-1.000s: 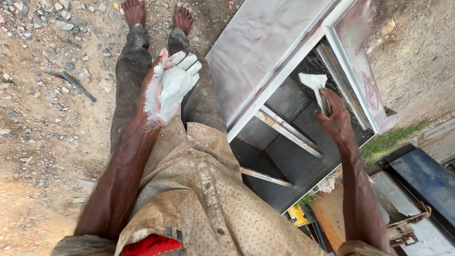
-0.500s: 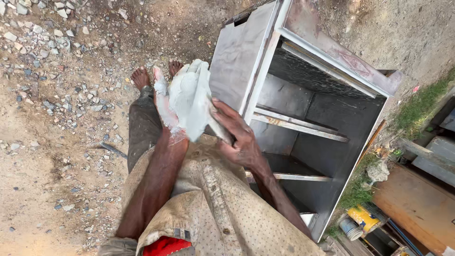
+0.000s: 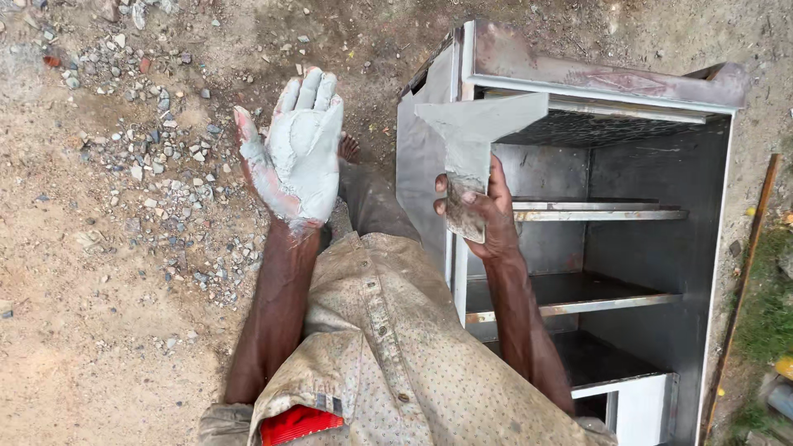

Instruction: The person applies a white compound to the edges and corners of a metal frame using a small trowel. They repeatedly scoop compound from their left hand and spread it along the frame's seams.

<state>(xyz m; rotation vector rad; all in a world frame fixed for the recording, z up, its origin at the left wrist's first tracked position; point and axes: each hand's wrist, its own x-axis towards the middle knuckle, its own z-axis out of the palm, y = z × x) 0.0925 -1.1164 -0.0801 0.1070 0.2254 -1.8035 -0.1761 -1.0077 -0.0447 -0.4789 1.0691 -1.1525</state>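
Note:
My left hand point(image 3: 299, 150) is raised palm up, fingers spread, and coated in grey putty. It holds no tool. My right hand point(image 3: 481, 206) grips the handle of a wide putty knife point(image 3: 479, 128), whose grey-smeared blade points up beside the front edge of a metal cabinet point(image 3: 578, 83). The cabinet lies open on the ground with bare shelves point(image 3: 599, 213) inside. The blade is close to the cabinet's upper corner; I cannot tell whether it touches it.
Dirt ground with loose stones point(image 3: 149, 165) spreads to the left. My legs and a bare foot point(image 3: 349, 147) stretch out below my hands. A rusty rod point(image 3: 743, 289) and grass point(image 3: 764, 322) lie right of the cabinet.
My right hand has left my left palm and moved right toward the cabinet with the putty knife. My left hand has opened flat and risen. The view has shifted.

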